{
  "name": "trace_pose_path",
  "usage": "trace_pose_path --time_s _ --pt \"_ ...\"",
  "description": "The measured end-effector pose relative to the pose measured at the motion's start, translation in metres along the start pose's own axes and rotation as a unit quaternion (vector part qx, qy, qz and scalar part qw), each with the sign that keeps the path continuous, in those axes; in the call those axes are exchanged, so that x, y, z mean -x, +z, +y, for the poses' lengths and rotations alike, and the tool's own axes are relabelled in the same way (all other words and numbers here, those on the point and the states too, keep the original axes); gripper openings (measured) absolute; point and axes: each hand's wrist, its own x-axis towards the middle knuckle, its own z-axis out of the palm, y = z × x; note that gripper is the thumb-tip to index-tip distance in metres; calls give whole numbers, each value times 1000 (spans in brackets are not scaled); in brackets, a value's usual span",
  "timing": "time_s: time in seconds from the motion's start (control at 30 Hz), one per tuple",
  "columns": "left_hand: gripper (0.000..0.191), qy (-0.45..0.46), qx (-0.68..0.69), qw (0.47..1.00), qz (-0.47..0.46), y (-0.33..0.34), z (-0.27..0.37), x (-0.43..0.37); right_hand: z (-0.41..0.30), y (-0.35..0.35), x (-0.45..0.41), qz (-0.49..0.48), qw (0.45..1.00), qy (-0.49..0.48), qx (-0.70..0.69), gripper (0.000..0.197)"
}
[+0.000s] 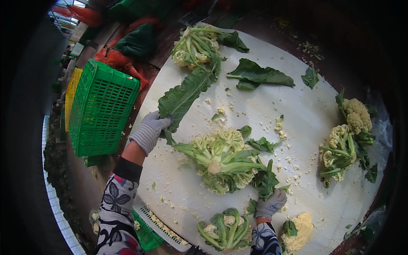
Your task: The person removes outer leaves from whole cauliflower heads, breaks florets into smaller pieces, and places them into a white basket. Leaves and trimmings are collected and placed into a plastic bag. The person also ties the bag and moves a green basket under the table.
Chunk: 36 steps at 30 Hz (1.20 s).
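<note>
A large cauliflower head lies stem-up on the white tabletop, its cut stem end and leaf ribs facing me. My left hand, in a grey knit glove, grips a long green leaf at the upper left of this head. That leaf reaches up towards another stem-up cauliflower. At the lower right of the middle head, my gloved right hand has its fingers closed around a dark green leaf. Below are a leafy cauliflower and a yellowish one.
Two cauliflowers sit by clear plastic on the right. A loose leaf and crumbs lie on the table. Left stand a green plastic crate and red mesh bags. A white basket holds pieces below the edge.
</note>
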Motion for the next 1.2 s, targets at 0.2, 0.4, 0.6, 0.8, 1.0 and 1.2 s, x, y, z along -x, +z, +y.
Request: trace_pose_path --time_s 0.2,0.4,0.6,0.8,1.0,1.2 --pt "33 -36 173 984 37 -19 33 79 -14 -9 -4 -28 999 10 -19 48" --pt "24 -17 230 967 110 -11 2 83 -15 -11 -5 -18 1000 11 -12 47" --pt "17 -103 -45 992 54 -22 -1 62 -12 -6 -2 -14 1000 0 -21 47" --pt "16 9 -550 829 -100 -3 39 84 -13 -6 -1 -30 999 10 -18 51" --pt "16 196 -324 925 17 -26 75 113 -6 -3 -2 -14 1000 3 -6 54" --pt "47 387 -510 768 -9 97 105 -7 0 0 0 10 1000 7 -5 53"
